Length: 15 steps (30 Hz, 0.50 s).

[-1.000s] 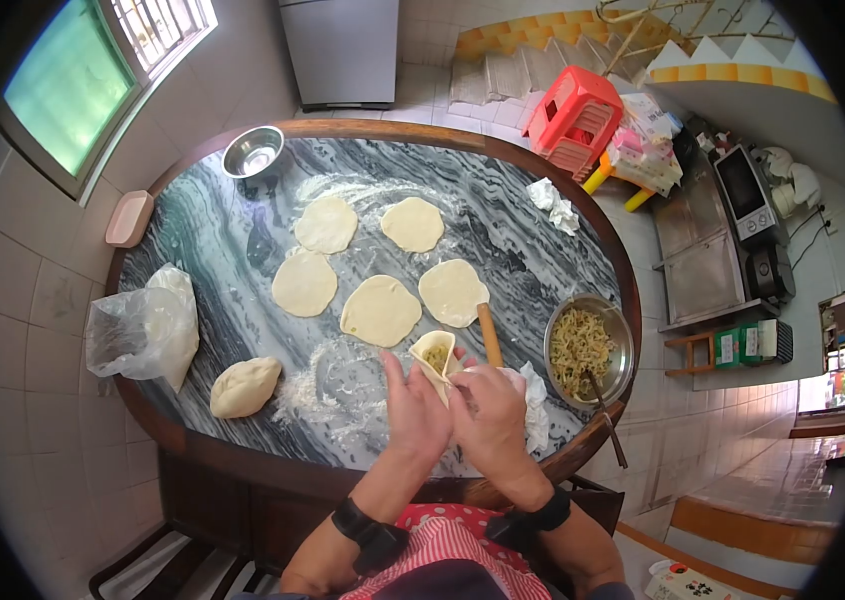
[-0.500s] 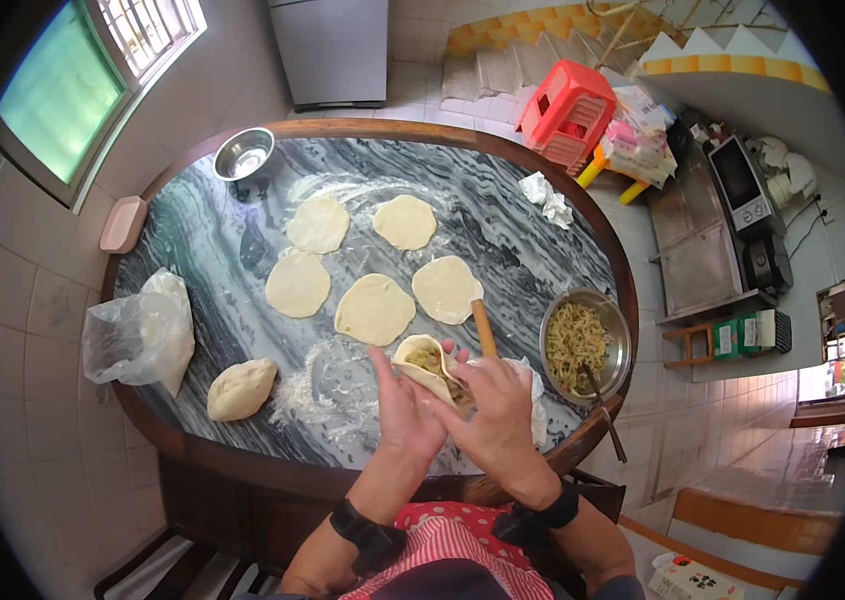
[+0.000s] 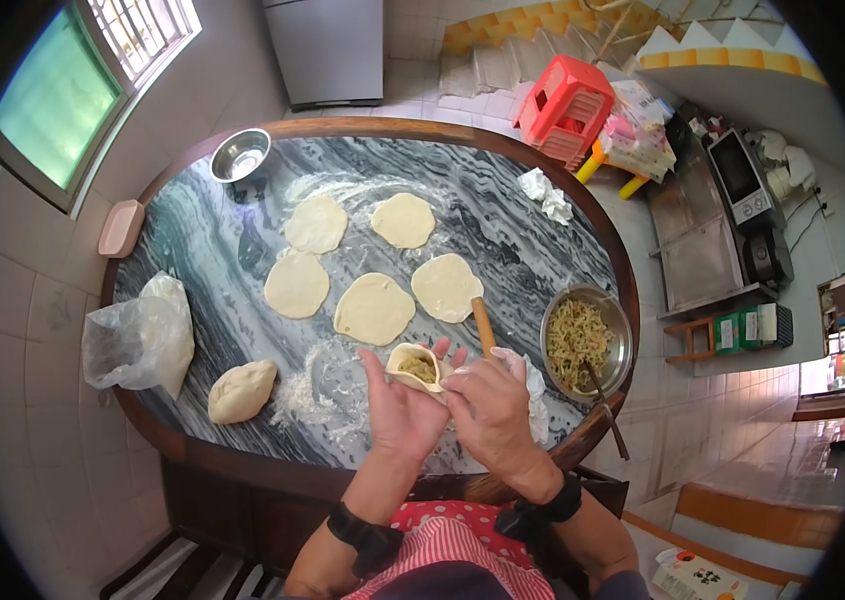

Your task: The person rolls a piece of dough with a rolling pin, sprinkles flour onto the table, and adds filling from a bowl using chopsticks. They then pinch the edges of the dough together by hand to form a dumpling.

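A partly folded dough wrapper with filling showing in its middle rests on the fingers of my left hand, palm up and cradling it. The fingers of my right hand pinch the wrapper's right edge. Beyond my hands, several flat dough rounds lie on the floured marble table. A wooden rolling pin sticks out past my right hand, one end by a round. To the right, a metal bowl holds shredded filling and a spoon.
A dough lump and a plastic bag are at the left. A small metal bowl, a pink dish and crumpled tissue lie near the far edges. Red stools stand beyond the table.
The wrapper has moved slightly left and its opening is rounder and more upright. My right hand has shifted to its right edge, and more of my left fingers show behind it.
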Each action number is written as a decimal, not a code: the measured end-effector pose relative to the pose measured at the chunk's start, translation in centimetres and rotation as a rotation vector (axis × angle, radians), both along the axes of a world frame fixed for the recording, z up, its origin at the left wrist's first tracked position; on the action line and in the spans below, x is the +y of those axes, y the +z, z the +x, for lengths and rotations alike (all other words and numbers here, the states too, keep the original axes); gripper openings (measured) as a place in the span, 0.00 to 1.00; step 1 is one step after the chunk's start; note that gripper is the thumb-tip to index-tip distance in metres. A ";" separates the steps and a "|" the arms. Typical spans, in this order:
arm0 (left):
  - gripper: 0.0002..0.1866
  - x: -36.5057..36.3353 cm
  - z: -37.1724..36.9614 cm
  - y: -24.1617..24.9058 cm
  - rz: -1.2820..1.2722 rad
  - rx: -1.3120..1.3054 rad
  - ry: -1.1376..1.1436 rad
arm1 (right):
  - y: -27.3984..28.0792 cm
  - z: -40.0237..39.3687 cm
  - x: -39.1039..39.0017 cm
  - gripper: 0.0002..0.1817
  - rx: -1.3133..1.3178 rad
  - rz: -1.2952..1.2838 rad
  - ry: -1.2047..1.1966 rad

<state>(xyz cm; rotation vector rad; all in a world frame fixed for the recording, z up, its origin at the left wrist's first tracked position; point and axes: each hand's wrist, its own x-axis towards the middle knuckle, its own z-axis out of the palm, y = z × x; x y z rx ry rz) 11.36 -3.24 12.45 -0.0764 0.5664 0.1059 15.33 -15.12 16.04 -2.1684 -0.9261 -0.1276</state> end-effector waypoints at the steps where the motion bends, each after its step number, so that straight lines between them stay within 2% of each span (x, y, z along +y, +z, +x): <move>1: 0.40 0.1 -0.1 -0.1 0.005 -0.005 -0.013 | 0.1 0.2 0.0 0.08 -0.008 -0.008 0.035; 6: 0.40 0.8 -0.6 -2.1 -0.044 -0.114 -0.038 | 0.3 0.6 0.3 0.12 -0.033 -0.077 0.098; 8: 0.38 1.1 -0.6 -2.0 -0.008 -0.090 -0.016 | 1.7 0.4 0.5 0.19 -0.010 -0.081 0.092; 9: 0.38 1.3 -0.7 -1.6 -0.005 -0.089 -0.028 | 2.5 0.2 0.3 0.19 -0.008 -0.078 0.079; 11: 0.37 1.7 -0.8 -0.1 0.002 -0.085 -0.027 | 3.7 -0.1 0.0 0.25 0.081 0.074 0.051; 12: 0.37 1.8 -0.8 0.6 0.006 -0.082 -0.041 | 3.5 -0.4 -0.5 0.25 0.083 0.079 0.037; 14: 0.35 2.0 -0.5 1.6 -0.006 -0.080 0.003 | 2.9 -1.2 -2.2 0.26 0.177 0.260 -0.139; 15: 0.35 2.1 -0.6 1.3 0.004 -0.136 0.005 | 1.8 -1.2 -2.8 0.22 0.224 0.321 -0.158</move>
